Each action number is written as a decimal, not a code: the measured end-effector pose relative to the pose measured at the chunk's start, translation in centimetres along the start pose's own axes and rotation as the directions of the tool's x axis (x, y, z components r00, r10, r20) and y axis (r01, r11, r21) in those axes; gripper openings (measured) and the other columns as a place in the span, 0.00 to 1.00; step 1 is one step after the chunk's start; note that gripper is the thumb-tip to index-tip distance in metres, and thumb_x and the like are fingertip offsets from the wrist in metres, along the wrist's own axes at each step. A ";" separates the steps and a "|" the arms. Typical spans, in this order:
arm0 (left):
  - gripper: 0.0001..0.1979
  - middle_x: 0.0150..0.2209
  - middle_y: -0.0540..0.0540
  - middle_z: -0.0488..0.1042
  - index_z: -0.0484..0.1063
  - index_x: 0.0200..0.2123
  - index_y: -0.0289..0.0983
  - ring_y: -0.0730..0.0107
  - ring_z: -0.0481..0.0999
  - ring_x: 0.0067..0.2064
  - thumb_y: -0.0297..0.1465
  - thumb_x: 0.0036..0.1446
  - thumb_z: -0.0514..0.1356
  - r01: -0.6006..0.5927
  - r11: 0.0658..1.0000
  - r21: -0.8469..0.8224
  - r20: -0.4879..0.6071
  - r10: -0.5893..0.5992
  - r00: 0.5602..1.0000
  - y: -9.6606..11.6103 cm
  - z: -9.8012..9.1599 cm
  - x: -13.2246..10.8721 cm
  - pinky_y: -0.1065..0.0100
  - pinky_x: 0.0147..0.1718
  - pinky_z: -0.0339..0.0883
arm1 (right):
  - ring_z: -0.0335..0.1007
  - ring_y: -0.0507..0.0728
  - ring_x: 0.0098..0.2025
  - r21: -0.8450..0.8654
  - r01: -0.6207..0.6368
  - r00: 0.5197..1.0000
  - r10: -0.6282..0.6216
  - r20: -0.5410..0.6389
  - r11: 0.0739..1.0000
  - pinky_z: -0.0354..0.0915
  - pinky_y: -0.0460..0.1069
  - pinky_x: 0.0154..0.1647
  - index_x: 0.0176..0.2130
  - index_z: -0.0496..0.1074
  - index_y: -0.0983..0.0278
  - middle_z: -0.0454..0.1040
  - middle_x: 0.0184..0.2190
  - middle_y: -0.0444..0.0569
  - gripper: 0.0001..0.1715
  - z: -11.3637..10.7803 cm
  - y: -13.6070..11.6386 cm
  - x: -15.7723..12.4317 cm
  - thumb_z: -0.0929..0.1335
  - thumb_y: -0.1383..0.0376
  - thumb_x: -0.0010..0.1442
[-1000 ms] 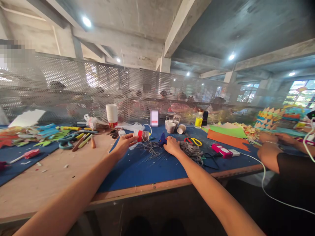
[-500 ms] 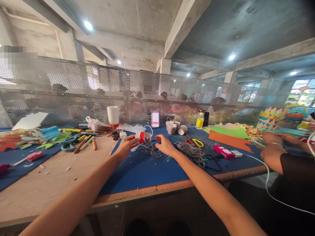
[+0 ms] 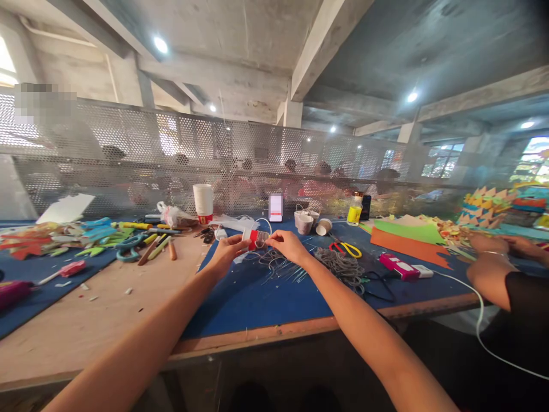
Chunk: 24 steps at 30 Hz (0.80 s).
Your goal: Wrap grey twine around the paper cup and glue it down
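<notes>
My left hand [image 3: 230,252] is closed around a paper cup [image 3: 254,239] that lies on its side above the blue mat [image 3: 227,309]. The cup has a red band, and grey cord [image 3: 261,240] is wound round the end facing right. At that end, the fingertips of my right hand [image 3: 288,245] pinch together on the cord; the exact strand is too small to see. Loose cord and thin wires [image 3: 291,269] lie beneath the right hand. A heap of grey cord [image 3: 338,266] rests beside my right forearm.
Yellow-and-red-handled scissors [image 3: 345,249], cord-covered cups [image 3: 305,223] and a yellow glue bottle [image 3: 354,210] stand beyond. Stacked paper cups [image 3: 203,201], a phone [image 3: 275,209] and tools [image 3: 148,250] are further off. A magenta device [image 3: 398,267] is at right, near a co-worker's arm [image 3: 489,272].
My right hand has moved left to the cord-wound end of the cup, and its fingers have closed. The left hand keeps hold of the cup. The whole view has shifted slightly.
</notes>
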<state>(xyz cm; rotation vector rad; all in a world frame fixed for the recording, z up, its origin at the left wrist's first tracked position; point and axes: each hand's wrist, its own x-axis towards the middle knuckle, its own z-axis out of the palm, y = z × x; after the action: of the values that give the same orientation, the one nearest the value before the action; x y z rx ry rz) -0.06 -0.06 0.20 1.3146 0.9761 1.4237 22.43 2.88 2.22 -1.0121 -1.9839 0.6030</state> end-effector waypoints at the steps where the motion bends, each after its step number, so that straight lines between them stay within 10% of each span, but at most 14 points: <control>1: 0.18 0.36 0.40 0.85 0.84 0.35 0.38 0.56 0.82 0.41 0.42 0.43 0.76 -0.003 1.000 0.005 0.001 0.003 1.000 0.0 0.1 0.0 0.55 0.51 0.70 | 0.75 0.54 0.34 0.018 0.025 1.000 -0.025 -0.018 1.000 0.65 0.46 0.38 0.34 0.78 0.63 0.79 0.29 0.43 0.13 0.1 0.1 0.0 0.71 0.56 0.62; 9: 0.16 0.35 0.42 0.84 0.84 0.32 0.38 0.57 0.81 0.38 0.42 0.42 0.76 0.009 1.000 0.029 0.051 -0.010 0.999 0.3 0.4 -0.2 0.56 0.49 0.71 | 0.74 0.54 0.40 -0.010 0.145 0.965 -0.144 -0.217 0.989 0.68 0.48 0.49 0.37 0.79 0.62 0.78 0.37 0.47 0.13 0.6 0.1 0.1 0.70 0.56 0.65; 24: 0.12 0.32 0.44 0.82 0.83 0.28 0.39 0.61 0.78 0.36 0.42 0.47 0.74 0.022 0.997 0.074 0.120 -0.031 0.992 0.7 0.9 -0.9 0.60 0.44 0.69 | 0.79 0.56 0.38 0.188 0.059 0.944 0.006 -0.330 0.980 0.71 0.48 0.48 0.36 0.76 0.61 0.81 0.33 0.46 0.14 -0.1 -0.3 0.0 0.68 0.54 0.65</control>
<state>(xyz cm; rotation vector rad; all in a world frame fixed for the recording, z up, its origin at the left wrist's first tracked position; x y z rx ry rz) 0.78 -1.16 0.78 1.4190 0.9680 1.2837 22.36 2.76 2.46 -0.8989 -1.6088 0.5609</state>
